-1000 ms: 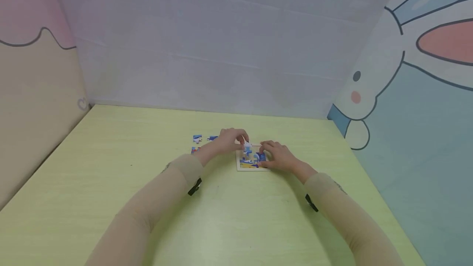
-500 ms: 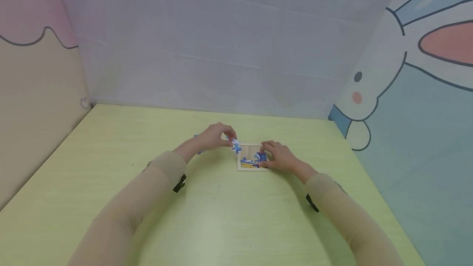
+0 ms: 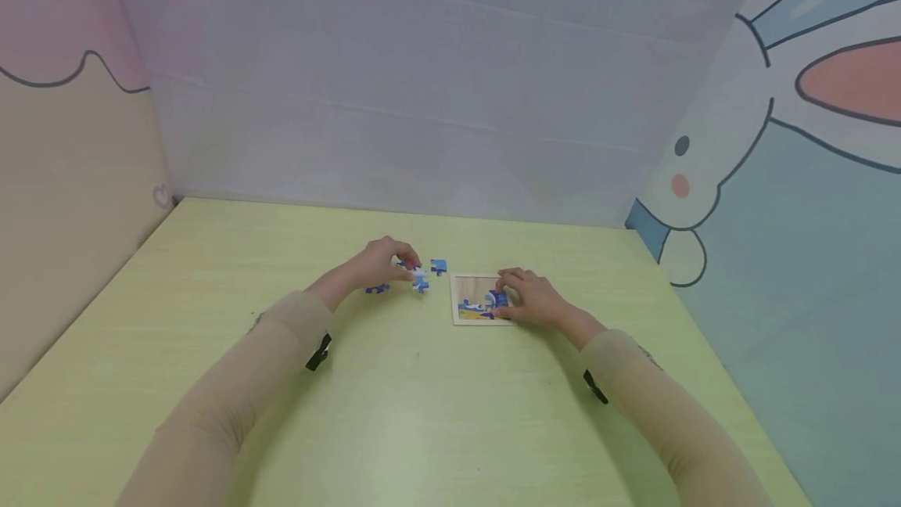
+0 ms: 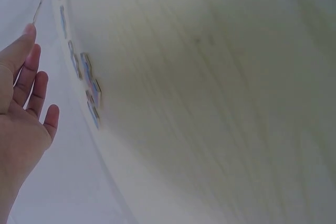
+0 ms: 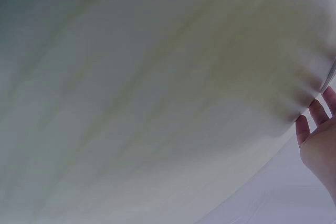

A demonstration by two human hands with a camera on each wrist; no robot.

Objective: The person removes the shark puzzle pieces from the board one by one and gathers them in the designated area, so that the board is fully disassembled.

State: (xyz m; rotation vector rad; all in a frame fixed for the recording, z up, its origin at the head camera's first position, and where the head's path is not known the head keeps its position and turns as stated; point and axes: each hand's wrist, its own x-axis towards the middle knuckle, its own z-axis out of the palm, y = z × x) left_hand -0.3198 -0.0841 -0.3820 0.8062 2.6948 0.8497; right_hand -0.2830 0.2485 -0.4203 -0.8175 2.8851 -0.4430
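Note:
Between thumb and fingers, my left hand [image 3: 383,258] pinches a blue-and-white jigsaw piece [image 3: 420,282] to the left of the puzzle tray. In the left wrist view the held piece [image 4: 40,7] appears edge-on at the fingertips. The pale-rimmed puzzle tray [image 3: 454,300] lies flat, with blue and yellow picture pieces [image 3: 475,310] along its near and right sides and bare wood behind them. My right hand [image 3: 533,297] holds the tray at its right side, thumb and fingers curved over it and hiding that edge. In the right wrist view, the tray's edge [image 5: 328,78] shows beside the fingers.
A loose blue jigsaw piece [image 3: 439,266] lies between the left hand and the tray. More loose pieces [image 3: 378,289] lie around and under the left hand, partly hidden. The pale yellow table [image 3: 422,413] ends at a hanging white sheet [image 3: 394,100] and cartoon-printed side walls.
My left hand has drawn back leftward from over the tray, carrying the jigsaw piece over to the loose ones. The right hand and tray have stayed in place.

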